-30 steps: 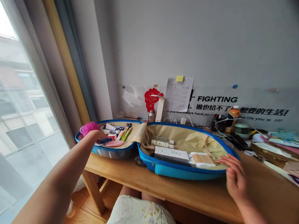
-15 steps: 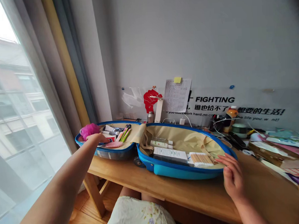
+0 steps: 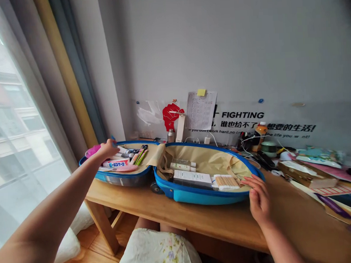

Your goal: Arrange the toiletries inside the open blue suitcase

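A blue suitcase (image 3: 215, 199) lies opened flat on the wooden table. Over the far rim of its left half reaches my left hand (image 3: 107, 149), fingers bent together, with a small blue bit at the fingertips that I cannot make out. Under and beside that arm are a pink bath puff (image 3: 92, 151), a toothpaste box or tube (image 3: 116, 163), dark-capped tubes and toothbrushes (image 3: 140, 156). My right hand (image 3: 259, 199) rests with loosely extended fingers at the right half's rim, near the cotton swabs (image 3: 226, 181). A white-topped box (image 3: 192, 178) and small bottles (image 3: 182, 166) lie there too.
Along the wall stand a metal bottle (image 3: 170, 136), an orange-labelled bottle (image 3: 259, 136) and a green-lidded jar (image 3: 268, 149). Papers and packets (image 3: 322, 156) clutter the table's right side. A curtain (image 3: 60, 75) hangs at the left by the window.
My left hand has risen from the toothpaste to the far rim, uncovering the toothpaste and partly covering the puff. My right hand stays at the rim. The view has shifted slightly right.
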A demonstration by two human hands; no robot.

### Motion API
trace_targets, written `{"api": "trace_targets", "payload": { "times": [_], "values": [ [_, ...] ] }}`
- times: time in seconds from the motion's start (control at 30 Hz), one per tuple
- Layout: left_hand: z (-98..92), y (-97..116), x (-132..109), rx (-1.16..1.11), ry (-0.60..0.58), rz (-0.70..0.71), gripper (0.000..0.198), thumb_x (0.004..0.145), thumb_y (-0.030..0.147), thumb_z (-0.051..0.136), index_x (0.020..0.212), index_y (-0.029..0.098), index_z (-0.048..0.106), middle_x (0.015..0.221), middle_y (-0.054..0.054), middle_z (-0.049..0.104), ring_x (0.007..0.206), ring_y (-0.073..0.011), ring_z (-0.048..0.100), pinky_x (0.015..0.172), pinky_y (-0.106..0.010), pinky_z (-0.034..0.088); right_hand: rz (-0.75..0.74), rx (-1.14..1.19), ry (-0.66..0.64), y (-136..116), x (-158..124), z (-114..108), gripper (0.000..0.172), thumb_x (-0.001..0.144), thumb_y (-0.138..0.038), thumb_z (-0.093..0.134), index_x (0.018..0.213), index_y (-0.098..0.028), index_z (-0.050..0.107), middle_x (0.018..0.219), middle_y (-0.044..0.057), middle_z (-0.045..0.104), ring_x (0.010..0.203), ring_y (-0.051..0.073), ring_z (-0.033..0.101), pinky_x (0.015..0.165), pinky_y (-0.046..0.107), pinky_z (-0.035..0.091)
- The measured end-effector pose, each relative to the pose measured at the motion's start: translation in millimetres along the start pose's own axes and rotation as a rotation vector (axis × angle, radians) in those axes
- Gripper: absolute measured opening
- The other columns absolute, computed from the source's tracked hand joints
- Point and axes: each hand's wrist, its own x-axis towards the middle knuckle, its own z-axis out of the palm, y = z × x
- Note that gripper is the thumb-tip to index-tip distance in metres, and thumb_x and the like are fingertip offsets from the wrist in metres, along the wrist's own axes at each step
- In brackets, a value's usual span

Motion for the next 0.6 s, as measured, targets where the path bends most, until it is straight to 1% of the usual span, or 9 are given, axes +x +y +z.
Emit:
{"api": "trace_targets", "payload": {
  "times": [0.03, 0.1, 0.17, 0.23, 0.3, 0.37, 0.43, 0.5, 0.6],
  "values": [
    [-2.6, 11, -4, -0.057, 0.014, 0.041, 0.068, 0.074, 0.028, 0.064, 0.138, 0.014, 0.043, 0.124, -0.017, 0.062, 0.101, -0.0277, 0.065, 0.078, -0.034, 0.055, -0.007, -0.002, -0.001, -1, 0, 0, 0.032, 0.097, -0.034, 0.037, 0.102, -0.021, 0.066, 0.106, 0.011, 0.067, 0.119, 0.029, 0.056, 0.100, 0.053, 0.046],
    [-4.3, 40, -14, -0.203, -0.062, 0.113, 0.069, 0.078, 0.023, 0.060, 0.143, 0.019, 0.036, 0.122, -0.011, 0.064, 0.097, -0.0205, 0.065, 0.075, -0.027, 0.054, -0.021, -0.017, -0.014, -3, 1, -1, 0.031, 0.098, -0.031, 0.037, 0.104, -0.020, 0.065, 0.107, 0.011, 0.067, 0.120, 0.028, 0.056, 0.099, 0.053, 0.046],
    [-1.4, 76, -29, -0.381, -0.225, 0.232, 0.068, 0.078, 0.021, 0.056, 0.143, 0.019, 0.036, 0.117, -0.007, 0.065, 0.093, -0.0172, 0.065, 0.068, -0.022, 0.052, -0.026, -0.029, -0.024, -6, 2, -2, 0.031, 0.098, -0.029, 0.036, 0.105, -0.020, 0.065, 0.108, 0.011, 0.067, 0.121, 0.028, 0.055, 0.099, 0.052, 0.046],
    [6.3, 117, -50, -0.499, -0.392, 0.379, 0.066, 0.078, 0.020, 0.055, 0.142, 0.021, 0.039, 0.114, -0.004, 0.066, 0.094, -0.0159, 0.065, 0.068, -0.020, 0.051, -0.020, -0.028, -0.017, -9, 3, -3, 0.030, 0.097, -0.029, 0.037, 0.104, -0.021, 0.065, 0.107, 0.011, 0.067, 0.120, 0.028, 0.055, 0.099, 0.052, 0.046],
    [19.0, 157, -74, -0.445, -0.479, 0.531, 0.068, 0.079, 0.020, 0.054, 0.145, 0.021, 0.036, 0.115, -0.006, 0.065, 0.094, -0.0166, 0.064, 0.071, -0.022, 0.052, -0.004, -0.019, -0.007, -11, 4, -3, 0.030, 0.097, -0.030, 0.037, 0.103, -0.021, 0.065, 0.107, 0.011, 0.067, 0.120, 0.028, 0.056, 0.099, 0.053, 0.046],
    [36.1, 194, -98, -0.252, -0.498, 0.712, 0.070, 0.082, 0.020, 0.053, 0.149, 0.019, 0.031, 0.126, -0.011, 0.059, 0.097, -0.0191, 0.064, 0.079, -0.027, 0.053, 0.008, -0.012, -0.009, -12, 4, -3, 0.030, 0.097, -0.031, 0.037, 0.103, -0.021, 0.065, 0.106, 0.011, 0.067, 0.119, 0.028, 0.056, 0.099, 0.053, 0.046],
    [55.6, 227, -118, -0.191, -0.536, 0.776, 0.069, 0.082, 0.022, 0.057, 0.148, 0.021, 0.035, 0.135, -0.013, 0.052, 0.102, -0.0211, 0.064, 0.087, -0.030, 0.052, 0.014, -0.008, -0.018, -13, 4, -4, 0.030, 0.097, -0.031, 0.037, 0.104, -0.021, 0.065, 0.106, 0.011, 0.066, 0.118, 0.028, 0.056, 0.099, 0.053, 0.046],
    [75.0, 254, -131, -0.139, -0.586, 0.833, 0.068, 0.083, 0.022, 0.059, 0.147, 0.023, 0.037, 0.139, -0.014, 0.048, 0.104, -0.0214, 0.063, 0.092, -0.031, 0.051, 0.018, -0.006, -0.020, -14, 4, -4, 0.030, 0.097, -0.031, 0.038, 0.103, -0.022, 0.065, 0.105, 0.011, 0.066, 0.118, 0.027, 0.056, 0.099, 0.053, 0.046],
    [100.2, 285, -142, -0.025, -0.661, 0.962, 0.069, 0.084, 0.019, 0.058, 0.149, 0.023, 0.035, 0.142, -0.013, 0.045, 0.111, -0.0212, 0.061, 0.101, -0.030, 0.045, 0.028, -0.006, -0.018, -15, 5, -5, 0.031, 0.097, -0.031, 0.037, 0.104, -0.022, 0.065, 0.106, 0.010, 0.067, 0.119, 0.027, 0.056, 0.099, 0.051, 0.046]
  ]
}}
